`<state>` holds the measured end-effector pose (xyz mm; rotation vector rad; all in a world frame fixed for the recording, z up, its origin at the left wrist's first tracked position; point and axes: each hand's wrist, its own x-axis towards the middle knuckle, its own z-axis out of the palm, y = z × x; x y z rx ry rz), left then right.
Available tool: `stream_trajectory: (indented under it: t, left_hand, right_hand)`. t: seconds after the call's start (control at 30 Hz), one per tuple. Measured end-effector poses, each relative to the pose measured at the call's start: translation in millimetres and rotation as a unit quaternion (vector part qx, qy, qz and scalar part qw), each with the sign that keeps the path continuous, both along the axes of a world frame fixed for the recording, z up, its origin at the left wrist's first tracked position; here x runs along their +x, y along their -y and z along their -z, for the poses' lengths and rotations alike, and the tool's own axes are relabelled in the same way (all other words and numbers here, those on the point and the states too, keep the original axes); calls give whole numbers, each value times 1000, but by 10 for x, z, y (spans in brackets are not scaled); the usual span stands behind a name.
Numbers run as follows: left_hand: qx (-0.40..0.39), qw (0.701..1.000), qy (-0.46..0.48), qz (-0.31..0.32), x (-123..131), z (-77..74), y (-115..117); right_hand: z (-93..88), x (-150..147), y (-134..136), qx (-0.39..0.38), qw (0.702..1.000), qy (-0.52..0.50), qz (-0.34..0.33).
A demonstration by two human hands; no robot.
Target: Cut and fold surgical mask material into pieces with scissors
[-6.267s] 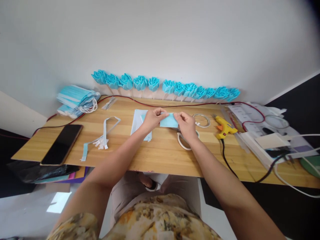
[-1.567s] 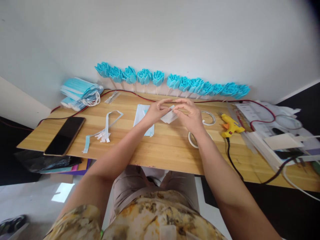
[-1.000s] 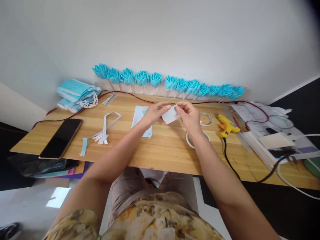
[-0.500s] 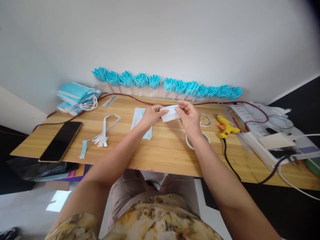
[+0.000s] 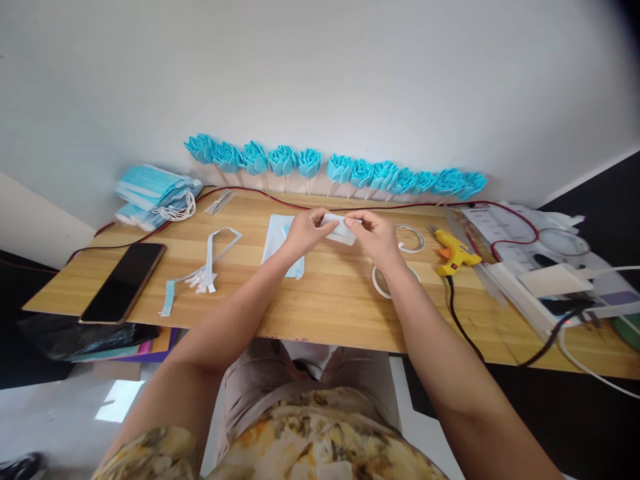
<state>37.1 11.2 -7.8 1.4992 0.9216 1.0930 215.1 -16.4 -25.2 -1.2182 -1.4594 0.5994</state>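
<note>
Between both hands, above the wooden table, is a small white piece of material [image 5: 342,231]. My left hand [image 5: 309,233] pinches its left end between thumb and fingers. The right end is gripped the same way by my right hand [image 5: 376,235]. Beneath and beside my left wrist lies a pale blue-white sheet [image 5: 274,238], partly covered by the forearm. A white tape roll [image 5: 381,283] lies under my right wrist, and a second ring of tape [image 5: 412,238] is just right of that hand.
Blue flowers on sticks [image 5: 309,163] lean along the wall. Masks [image 5: 150,190], a phone [image 5: 123,283] and white strips [image 5: 204,277] lie left. A yellow glue gun [image 5: 455,253] and a power strip [image 5: 525,300] with cables lie right.
My right hand has moved slightly down and left, its fingers now closer round the white piece. The piece sits a little lower and looks more folded.
</note>
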Motion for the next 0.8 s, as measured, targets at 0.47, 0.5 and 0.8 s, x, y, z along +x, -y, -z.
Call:
stream_trajectory:
  t: [0.47,0.5,0.8]
  left_hand:
    - [-67,995,45,50,-3,-29,56]
    - [-77,995,33,54,2,-24,60]
    - [-94,991,4,97,-7,64,-4]
  right_hand:
    - [-69,-69,70,6,1000,25,-3]
    - [-84,-68,78,12,1000,24,-3]
    - [-134,-43,90,91,992,50,79]
